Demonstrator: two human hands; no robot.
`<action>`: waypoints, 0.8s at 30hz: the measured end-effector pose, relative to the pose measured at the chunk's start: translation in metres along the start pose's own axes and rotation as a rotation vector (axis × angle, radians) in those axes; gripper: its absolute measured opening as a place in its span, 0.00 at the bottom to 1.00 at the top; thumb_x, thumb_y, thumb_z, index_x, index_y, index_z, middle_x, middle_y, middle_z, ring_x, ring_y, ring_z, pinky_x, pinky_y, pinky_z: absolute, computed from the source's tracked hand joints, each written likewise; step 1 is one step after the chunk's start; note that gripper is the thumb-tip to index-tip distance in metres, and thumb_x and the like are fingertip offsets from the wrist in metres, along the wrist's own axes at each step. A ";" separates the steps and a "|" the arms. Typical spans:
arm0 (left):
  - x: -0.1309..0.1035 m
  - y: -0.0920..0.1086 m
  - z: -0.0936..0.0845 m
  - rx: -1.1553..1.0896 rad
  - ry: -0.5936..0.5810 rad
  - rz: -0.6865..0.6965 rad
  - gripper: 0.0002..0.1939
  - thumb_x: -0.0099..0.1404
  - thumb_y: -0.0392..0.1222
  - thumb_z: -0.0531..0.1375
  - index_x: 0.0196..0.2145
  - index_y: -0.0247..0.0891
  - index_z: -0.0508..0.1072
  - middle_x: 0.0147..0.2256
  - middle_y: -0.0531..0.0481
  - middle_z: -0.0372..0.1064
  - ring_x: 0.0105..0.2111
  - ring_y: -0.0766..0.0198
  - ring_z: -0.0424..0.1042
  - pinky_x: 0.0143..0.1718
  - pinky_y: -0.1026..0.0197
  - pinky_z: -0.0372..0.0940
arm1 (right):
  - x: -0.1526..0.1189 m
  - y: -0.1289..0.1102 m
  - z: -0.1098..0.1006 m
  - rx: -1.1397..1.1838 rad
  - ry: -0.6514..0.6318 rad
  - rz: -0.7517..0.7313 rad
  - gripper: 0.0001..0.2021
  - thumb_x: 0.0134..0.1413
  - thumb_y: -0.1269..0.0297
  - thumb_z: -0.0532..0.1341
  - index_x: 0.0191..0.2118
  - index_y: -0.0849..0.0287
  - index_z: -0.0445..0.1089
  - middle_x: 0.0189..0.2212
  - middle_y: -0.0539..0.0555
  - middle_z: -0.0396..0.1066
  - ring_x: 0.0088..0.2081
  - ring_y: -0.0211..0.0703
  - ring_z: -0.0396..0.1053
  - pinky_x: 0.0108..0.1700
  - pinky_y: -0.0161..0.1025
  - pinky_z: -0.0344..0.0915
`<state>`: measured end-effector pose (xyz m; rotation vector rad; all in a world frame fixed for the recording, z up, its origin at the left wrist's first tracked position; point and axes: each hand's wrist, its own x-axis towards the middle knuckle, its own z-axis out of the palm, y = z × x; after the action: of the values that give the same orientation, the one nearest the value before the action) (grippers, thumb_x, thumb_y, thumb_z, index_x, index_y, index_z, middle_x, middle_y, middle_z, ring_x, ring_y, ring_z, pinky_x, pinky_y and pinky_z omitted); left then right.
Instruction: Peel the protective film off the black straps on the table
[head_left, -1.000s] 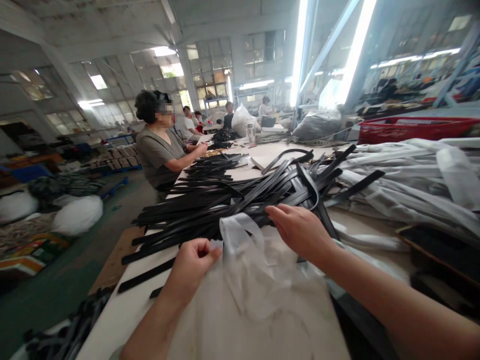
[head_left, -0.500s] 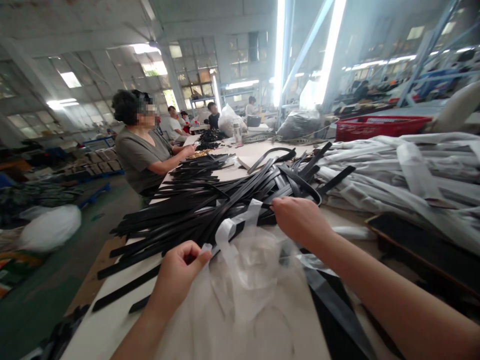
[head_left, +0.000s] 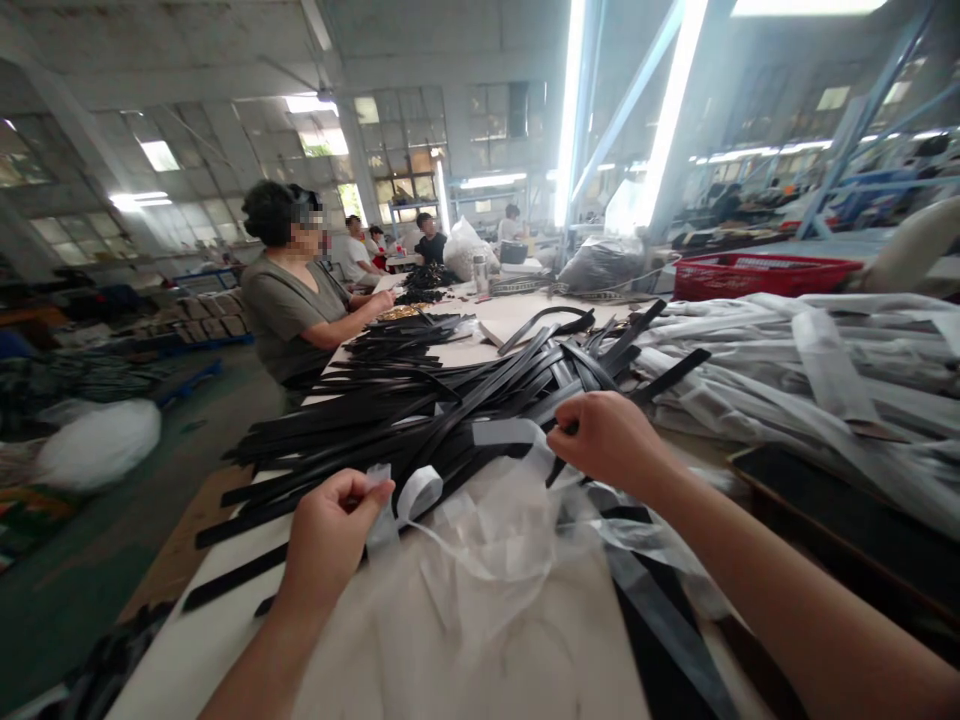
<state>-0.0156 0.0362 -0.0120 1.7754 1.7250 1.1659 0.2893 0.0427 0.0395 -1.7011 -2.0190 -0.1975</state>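
Observation:
My left hand (head_left: 334, 530) pinches a translucent white plastic strip (head_left: 384, 530) between thumb and fingers, above the table's left half. Closed in a fist, my right hand (head_left: 600, 440) is at the right end of the black strap pile (head_left: 435, 420). A narrow dark strap end (head_left: 555, 472) shows just under its fingers; the rest is hidden by the hand. Between both hands, a loose tangle of clear plastic film (head_left: 495, 530) lies over the table, with one curled white strip (head_left: 421, 490) standing up. Parts of the film are blurred.
White-wrapped strips (head_left: 757, 370) are heaped at the right, before a red basket (head_left: 765, 277). A dark board (head_left: 840, 530) lies below them. A co-worker (head_left: 296, 300) stands at the table's left side. Filled plastic bags (head_left: 600, 264) sit farther back on the table (head_left: 202, 620).
My left hand has moved left with the plastic strip, and the film between the hands has shifted and spread. My right hand has moved slightly. The view has shifted a little.

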 end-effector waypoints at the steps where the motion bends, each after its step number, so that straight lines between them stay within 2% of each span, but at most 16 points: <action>1: 0.000 0.001 -0.001 -0.006 0.014 0.001 0.17 0.56 0.53 0.61 0.20 0.38 0.65 0.19 0.57 0.57 0.22 0.67 0.57 0.25 0.64 0.52 | -0.001 -0.001 -0.001 0.032 0.064 0.008 0.14 0.41 0.67 0.56 0.12 0.59 0.53 0.12 0.47 0.54 0.19 0.35 0.51 0.24 0.36 0.45; 5: -0.002 0.009 -0.007 -0.039 -0.004 0.064 0.16 0.57 0.48 0.61 0.19 0.39 0.62 0.19 0.57 0.55 0.21 0.67 0.55 0.24 0.65 0.51 | -0.007 0.000 -0.008 0.127 0.453 0.099 0.18 0.44 0.66 0.56 0.13 0.57 0.46 0.13 0.45 0.44 0.18 0.34 0.47 0.24 0.36 0.46; 7: -0.004 0.014 -0.008 -0.051 -0.036 0.141 0.16 0.57 0.45 0.61 0.18 0.39 0.61 0.20 0.57 0.56 0.22 0.67 0.56 0.25 0.64 0.52 | -0.010 -0.001 -0.008 0.167 0.653 0.137 0.19 0.50 0.64 0.57 0.14 0.56 0.50 0.13 0.45 0.46 0.19 0.35 0.49 0.25 0.36 0.48; 8: -0.006 0.017 -0.008 -0.056 -0.052 0.177 0.16 0.57 0.44 0.61 0.18 0.39 0.61 0.21 0.56 0.57 0.23 0.67 0.57 0.25 0.64 0.52 | -0.012 -0.003 -0.007 0.205 0.701 0.134 0.19 0.54 0.62 0.57 0.15 0.57 0.54 0.13 0.45 0.49 0.19 0.35 0.51 0.25 0.35 0.49; 9: -0.007 0.019 -0.008 -0.063 -0.068 0.205 0.15 0.57 0.44 0.61 0.18 0.39 0.61 0.23 0.55 0.58 0.23 0.67 0.57 0.25 0.64 0.53 | -0.014 -0.006 -0.004 0.256 0.699 0.103 0.17 0.56 0.61 0.57 0.18 0.57 0.59 0.14 0.46 0.53 0.19 0.36 0.54 0.25 0.35 0.51; 10: -0.009 0.022 -0.008 -0.066 -0.083 0.225 0.15 0.57 0.43 0.61 0.18 0.39 0.62 0.23 0.55 0.59 0.24 0.67 0.58 0.25 0.64 0.53 | -0.016 -0.010 -0.001 0.315 0.645 0.033 0.15 0.58 0.60 0.57 0.21 0.58 0.64 0.16 0.47 0.59 0.20 0.36 0.57 0.26 0.34 0.53; 12: -0.012 0.026 -0.006 -0.063 -0.107 0.252 0.15 0.57 0.42 0.62 0.18 0.39 0.62 0.24 0.54 0.60 0.24 0.67 0.58 0.25 0.64 0.53 | -0.021 -0.019 0.008 0.417 0.444 -0.197 0.11 0.60 0.60 0.58 0.29 0.58 0.69 0.22 0.49 0.68 0.24 0.37 0.65 0.29 0.33 0.58; 14: -0.013 0.028 -0.005 -0.043 -0.125 0.277 0.14 0.57 0.41 0.62 0.18 0.39 0.63 0.24 0.54 0.61 0.25 0.66 0.60 0.26 0.64 0.54 | -0.025 -0.029 0.017 0.447 0.273 -0.434 0.09 0.61 0.62 0.56 0.34 0.58 0.70 0.27 0.51 0.72 0.29 0.39 0.68 0.34 0.34 0.61; 16: -0.013 0.028 -0.004 -0.021 -0.133 0.302 0.13 0.57 0.39 0.61 0.18 0.39 0.64 0.25 0.53 0.62 0.26 0.66 0.62 0.27 0.64 0.55 | -0.029 -0.034 0.025 0.415 0.209 -0.568 0.09 0.64 0.63 0.54 0.37 0.58 0.70 0.29 0.53 0.72 0.31 0.40 0.68 0.37 0.36 0.62; 24: -0.012 0.027 -0.003 0.052 -0.117 0.303 0.14 0.57 0.40 0.62 0.18 0.39 0.64 0.24 0.54 0.61 0.25 0.66 0.61 0.27 0.63 0.54 | -0.030 -0.034 0.028 0.327 0.191 -0.566 0.12 0.65 0.61 0.52 0.38 0.58 0.70 0.29 0.54 0.72 0.31 0.40 0.66 0.38 0.37 0.59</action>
<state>0.0003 0.0200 0.0072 2.1478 1.4678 1.1142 0.2518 0.0203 0.0079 -0.8584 -2.1933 -0.1938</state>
